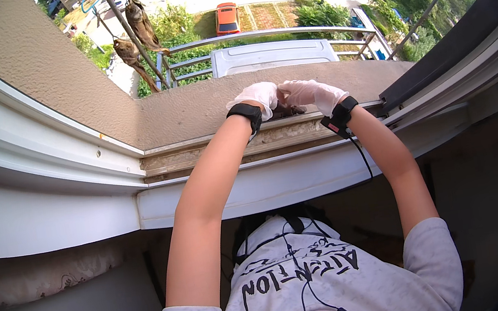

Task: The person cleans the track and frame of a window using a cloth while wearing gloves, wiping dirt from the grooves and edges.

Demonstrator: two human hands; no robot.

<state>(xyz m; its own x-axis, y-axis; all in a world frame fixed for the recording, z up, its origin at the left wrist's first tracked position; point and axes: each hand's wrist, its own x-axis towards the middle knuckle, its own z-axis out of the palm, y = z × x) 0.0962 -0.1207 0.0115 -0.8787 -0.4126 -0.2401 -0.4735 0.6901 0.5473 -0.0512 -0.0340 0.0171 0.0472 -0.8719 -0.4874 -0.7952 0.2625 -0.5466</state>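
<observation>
My left hand (254, 96), in a thin whitish glove, is over the outer sill of an open window. My right hand (309, 93), gloved alike, meets it so that the fingers come together. Just under them a dark brown crumpled thing (296, 110), possibly a wet rag, lies at the edge of the window track (192, 157). The hands hide most of it, and whether either grips it cannot be seen. Dirt stains the track's grooves. The textured outer ledge (185, 112) runs beyond my fingers.
Two dried fish (142, 22) hang from a pole at the left. Past the ledge are a metal railing (260, 33) and a white outdoor unit's top (273, 55), high above a parking area. A dark window sash (445, 56) stands right; a cable (366, 158) dangles from my right wrist.
</observation>
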